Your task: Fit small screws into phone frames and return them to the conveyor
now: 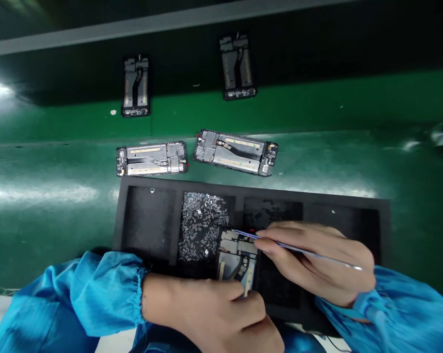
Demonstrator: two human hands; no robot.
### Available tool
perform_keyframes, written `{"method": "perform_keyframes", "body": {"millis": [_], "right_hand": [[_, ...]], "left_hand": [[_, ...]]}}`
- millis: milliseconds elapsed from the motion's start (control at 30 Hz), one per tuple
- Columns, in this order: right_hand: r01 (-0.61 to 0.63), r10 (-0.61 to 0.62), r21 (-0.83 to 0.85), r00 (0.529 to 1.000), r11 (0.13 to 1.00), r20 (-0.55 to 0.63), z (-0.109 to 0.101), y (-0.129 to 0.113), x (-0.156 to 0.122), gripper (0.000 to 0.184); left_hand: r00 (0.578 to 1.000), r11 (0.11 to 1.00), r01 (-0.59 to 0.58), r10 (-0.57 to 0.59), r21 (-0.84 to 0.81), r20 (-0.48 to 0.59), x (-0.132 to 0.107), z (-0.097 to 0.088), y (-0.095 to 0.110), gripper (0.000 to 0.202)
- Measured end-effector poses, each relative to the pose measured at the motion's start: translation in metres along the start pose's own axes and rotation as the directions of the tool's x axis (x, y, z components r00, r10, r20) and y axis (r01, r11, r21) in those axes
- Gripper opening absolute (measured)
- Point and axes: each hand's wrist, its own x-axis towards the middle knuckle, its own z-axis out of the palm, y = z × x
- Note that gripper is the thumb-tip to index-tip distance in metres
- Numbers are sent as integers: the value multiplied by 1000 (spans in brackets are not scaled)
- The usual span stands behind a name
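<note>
My left hand (221,311) is closed around the lower part of an opened phone (236,247), whose inner side faces up. The fingers hide the phone's bottom end. My right hand (317,257) pinches a pair of slim metal tweezers (302,250). Their tips touch or hover just over the top edge of the phone; which of the two I cannot tell. Anything between the tips is too small to make out. Beneath the phone lies a black compartment tray (177,185), and many small metal pieces (201,223) fill one compartment beside it.
Two opened phones (151,158) (236,152) lie sideways just behind the tray. Farther back, two more phones (135,86) (238,67) stand lengthwise on the green bench (52,166). A single small piece (152,190) sits in the tray's left compartment.
</note>
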Motion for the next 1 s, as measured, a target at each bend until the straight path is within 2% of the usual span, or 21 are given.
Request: {"method": "perform_keyframes", "body": {"millis": [133, 233, 300, 367, 567, 800, 933, 1000], "right_hand": [[76, -76, -7, 996, 997, -36, 6, -1, 7, 15], [67, -68, -15, 996, 998, -54, 10, 0, 6, 17], [60, -61, -20, 997, 998, -54, 10, 0, 4, 14], [69, -70, -28, 997, 997, -37, 10, 0, 4, 13], [60, -60, 3, 998, 998, -8, 7, 3, 6, 11], [62, -63, 34, 998, 997, 6, 5, 5, -1, 7], [10, -10, 54, 1000, 999, 7, -2, 9, -4, 2], [-57, 57, 31, 998, 998, 6, -6, 12, -7, 13]], "left_hand": [[992, 995, 51, -60, 82, 115, 4, 1, 2, 25], [961, 974, 80, -132, 212, 244, 4, 4, 5, 18], [944, 960, 103, -176, 260, 278, 3, 7, 7, 23], [937, 952, 126, -206, 278, 281, 1, 9, 9, 25], [925, 955, 94, -188, 282, 331, 0, 9, 9, 28], [929, 951, 77, -178, 300, 325, 1, 9, 7, 25], [918, 949, 58, -172, 309, 358, 0, 9, 8, 28], [918, 950, 70, -181, 304, 354, 0, 10, 9, 28]]}}
